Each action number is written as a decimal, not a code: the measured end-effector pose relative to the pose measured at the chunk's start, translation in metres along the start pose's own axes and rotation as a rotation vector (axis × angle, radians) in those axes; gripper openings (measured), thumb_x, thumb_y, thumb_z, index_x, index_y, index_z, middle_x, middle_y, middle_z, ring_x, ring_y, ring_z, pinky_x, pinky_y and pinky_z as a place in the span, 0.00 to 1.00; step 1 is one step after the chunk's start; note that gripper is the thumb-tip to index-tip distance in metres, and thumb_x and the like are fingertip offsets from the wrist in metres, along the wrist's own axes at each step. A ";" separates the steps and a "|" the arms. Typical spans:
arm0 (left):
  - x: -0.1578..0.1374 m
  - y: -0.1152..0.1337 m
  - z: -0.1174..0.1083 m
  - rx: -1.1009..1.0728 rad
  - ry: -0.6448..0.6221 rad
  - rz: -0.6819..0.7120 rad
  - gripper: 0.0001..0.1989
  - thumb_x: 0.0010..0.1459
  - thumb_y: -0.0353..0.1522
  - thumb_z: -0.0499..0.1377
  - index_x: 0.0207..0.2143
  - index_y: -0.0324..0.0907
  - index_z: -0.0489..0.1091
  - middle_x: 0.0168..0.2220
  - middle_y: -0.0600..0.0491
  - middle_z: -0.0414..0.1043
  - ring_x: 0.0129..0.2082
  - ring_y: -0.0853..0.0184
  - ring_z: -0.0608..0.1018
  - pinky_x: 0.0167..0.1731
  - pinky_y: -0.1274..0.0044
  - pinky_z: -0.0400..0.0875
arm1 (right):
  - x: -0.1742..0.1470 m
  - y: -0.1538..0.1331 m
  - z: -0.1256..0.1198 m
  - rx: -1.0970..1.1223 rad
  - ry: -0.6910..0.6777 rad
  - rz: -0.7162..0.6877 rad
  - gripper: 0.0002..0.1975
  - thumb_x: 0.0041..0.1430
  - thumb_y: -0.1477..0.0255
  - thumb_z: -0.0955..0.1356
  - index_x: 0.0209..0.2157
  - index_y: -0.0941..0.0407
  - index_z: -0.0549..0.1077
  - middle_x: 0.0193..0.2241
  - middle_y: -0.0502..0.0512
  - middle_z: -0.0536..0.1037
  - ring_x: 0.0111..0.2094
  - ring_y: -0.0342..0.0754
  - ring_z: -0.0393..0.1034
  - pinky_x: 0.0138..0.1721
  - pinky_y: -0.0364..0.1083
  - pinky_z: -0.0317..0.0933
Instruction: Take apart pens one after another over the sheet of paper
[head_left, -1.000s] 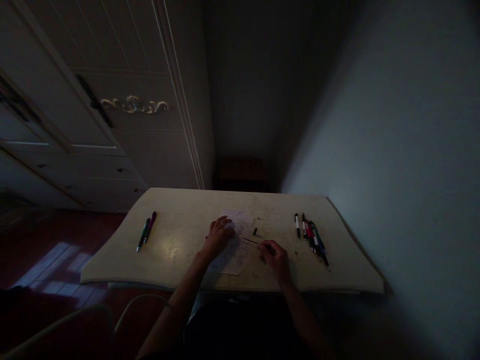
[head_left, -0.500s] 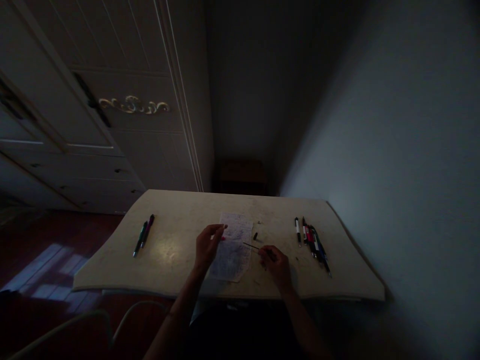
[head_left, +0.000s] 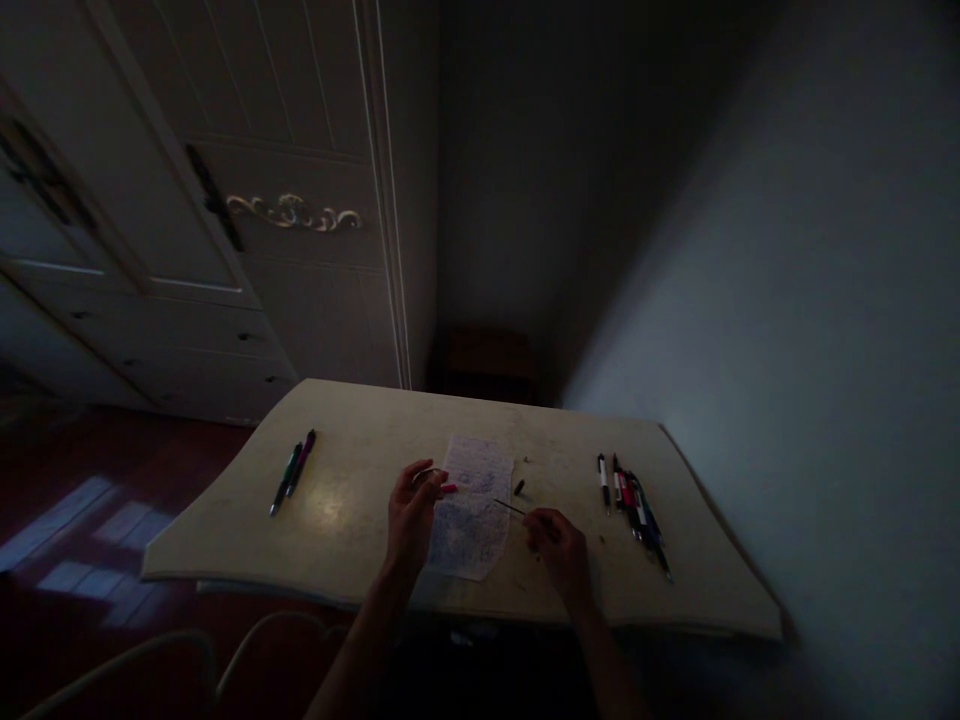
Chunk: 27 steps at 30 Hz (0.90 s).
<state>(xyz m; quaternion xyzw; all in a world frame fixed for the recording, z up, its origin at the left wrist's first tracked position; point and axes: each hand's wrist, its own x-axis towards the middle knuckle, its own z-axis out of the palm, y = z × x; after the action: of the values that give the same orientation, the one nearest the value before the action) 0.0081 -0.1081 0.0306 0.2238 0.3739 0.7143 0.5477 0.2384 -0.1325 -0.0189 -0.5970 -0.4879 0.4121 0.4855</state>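
My left hand (head_left: 409, 515) is closed over the left edge of a scribbled sheet of paper (head_left: 472, 535). A pink pen part (head_left: 448, 488) sticks out from its fingers; the rest is hidden by the hand. To the right of the paper, my right hand (head_left: 559, 548) pinches a thin dark pen refill (head_left: 510, 507), its tip pointing left over the sheet. A small dark pen piece (head_left: 519, 487) lies on the table by the paper's right edge, between the two hands and a little farther back.
Two pens, one green (head_left: 285, 480) and one purple (head_left: 301, 463), lie at the left of the white table (head_left: 352, 560). Several pens (head_left: 637, 510) are grouped at the right, near the wall (head_left: 810, 350). A wardrobe (head_left: 315, 290) stands behind to the left.
The view has shifted slightly. My left fingers have curled in, and the small pale thing seen at their tips is no longer clear. My right hand still pinches the refill.
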 end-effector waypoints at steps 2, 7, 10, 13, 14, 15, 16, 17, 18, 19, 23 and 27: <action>-0.001 -0.002 -0.003 0.013 0.004 -0.022 0.19 0.45 0.36 0.71 0.40 0.41 0.74 0.32 0.53 0.78 0.30 0.67 0.79 0.36 0.72 0.75 | 0.000 -0.001 0.000 -0.002 0.011 0.011 0.24 0.48 0.50 0.72 0.32 0.58 0.75 0.25 0.56 0.78 0.22 0.48 0.72 0.20 0.42 0.63; -0.005 -0.002 -0.008 0.196 0.041 0.023 0.13 0.44 0.36 0.71 0.30 0.38 0.77 0.29 0.52 0.78 0.29 0.66 0.80 0.31 0.77 0.71 | 0.000 -0.005 -0.001 -0.026 0.014 -0.014 0.24 0.48 0.49 0.72 0.31 0.58 0.75 0.25 0.57 0.79 0.21 0.48 0.73 0.21 0.43 0.66; -0.008 -0.001 -0.011 0.322 0.051 0.074 0.12 0.46 0.38 0.70 0.29 0.38 0.78 0.27 0.51 0.78 0.31 0.65 0.80 0.32 0.76 0.72 | 0.001 -0.006 -0.001 -0.038 0.016 -0.020 0.25 0.47 0.48 0.72 0.30 0.58 0.76 0.24 0.57 0.79 0.21 0.48 0.73 0.20 0.43 0.64; -0.009 -0.003 -0.016 0.372 0.057 0.121 0.13 0.44 0.39 0.71 0.28 0.39 0.78 0.30 0.50 0.79 0.33 0.63 0.80 0.35 0.74 0.74 | 0.001 -0.006 -0.001 -0.047 0.022 -0.016 0.25 0.46 0.48 0.72 0.31 0.58 0.76 0.23 0.56 0.79 0.21 0.48 0.73 0.19 0.42 0.64; -0.009 -0.005 -0.017 0.369 0.051 0.124 0.13 0.43 0.38 0.71 0.28 0.39 0.78 0.31 0.49 0.80 0.34 0.62 0.80 0.36 0.74 0.74 | 0.000 -0.005 0.000 -0.047 0.024 -0.014 0.25 0.46 0.49 0.72 0.31 0.58 0.76 0.23 0.56 0.79 0.21 0.48 0.73 0.19 0.42 0.64; -0.009 -0.006 -0.019 0.360 0.038 0.117 0.13 0.43 0.38 0.71 0.28 0.39 0.78 0.31 0.49 0.80 0.35 0.61 0.81 0.37 0.73 0.75 | 0.000 -0.005 0.000 -0.044 0.025 -0.010 0.25 0.46 0.49 0.73 0.31 0.58 0.76 0.23 0.56 0.79 0.21 0.48 0.73 0.20 0.42 0.64; -0.009 -0.007 -0.020 0.349 0.026 0.106 0.13 0.43 0.38 0.71 0.29 0.39 0.78 0.32 0.49 0.80 0.35 0.61 0.81 0.38 0.72 0.75 | 0.000 -0.005 0.000 -0.039 0.024 -0.005 0.24 0.46 0.49 0.73 0.31 0.58 0.76 0.23 0.56 0.79 0.21 0.48 0.73 0.20 0.43 0.65; -0.009 -0.008 -0.021 0.343 0.015 0.094 0.13 0.43 0.38 0.71 0.29 0.40 0.78 0.32 0.48 0.81 0.35 0.60 0.81 0.38 0.72 0.75 | 0.000 -0.005 0.000 -0.032 0.022 0.001 0.24 0.46 0.50 0.73 0.31 0.58 0.76 0.23 0.56 0.79 0.21 0.48 0.73 0.21 0.43 0.66; -0.009 -0.009 -0.022 0.349 0.001 0.082 0.13 0.44 0.38 0.71 0.30 0.40 0.78 0.32 0.48 0.81 0.35 0.60 0.81 0.38 0.71 0.76 | -0.001 -0.005 0.000 -0.022 0.020 0.005 0.24 0.46 0.50 0.73 0.31 0.58 0.76 0.23 0.55 0.79 0.22 0.48 0.73 0.22 0.43 0.66; -0.009 -0.010 -0.023 0.369 -0.016 0.074 0.13 0.45 0.38 0.71 0.30 0.40 0.78 0.33 0.48 0.81 0.36 0.60 0.81 0.39 0.71 0.76 | -0.001 -0.006 0.000 -0.010 0.019 0.008 0.23 0.46 0.51 0.73 0.31 0.58 0.76 0.24 0.55 0.79 0.22 0.48 0.73 0.23 0.43 0.67; -0.010 -0.012 -0.023 0.512 -0.100 0.097 0.11 0.50 0.37 0.67 0.34 0.41 0.79 0.37 0.47 0.81 0.39 0.60 0.81 0.41 0.71 0.75 | -0.005 -0.012 -0.001 0.034 0.016 0.014 0.22 0.46 0.52 0.74 0.31 0.58 0.75 0.23 0.55 0.78 0.23 0.47 0.73 0.24 0.43 0.68; -0.010 -0.019 -0.023 0.687 -0.163 0.194 0.09 0.52 0.37 0.65 0.33 0.42 0.80 0.37 0.47 0.81 0.37 0.61 0.81 0.38 0.72 0.76 | -0.011 -0.026 -0.001 0.037 -0.030 -0.002 0.20 0.50 0.54 0.73 0.32 0.58 0.76 0.25 0.56 0.79 0.25 0.48 0.74 0.23 0.42 0.67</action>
<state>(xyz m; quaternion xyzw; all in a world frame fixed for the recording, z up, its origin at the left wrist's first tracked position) 0.0054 -0.1219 0.0024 0.4856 0.5241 0.5754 0.3981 0.2327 -0.1422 0.0068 -0.5812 -0.4881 0.4293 0.4895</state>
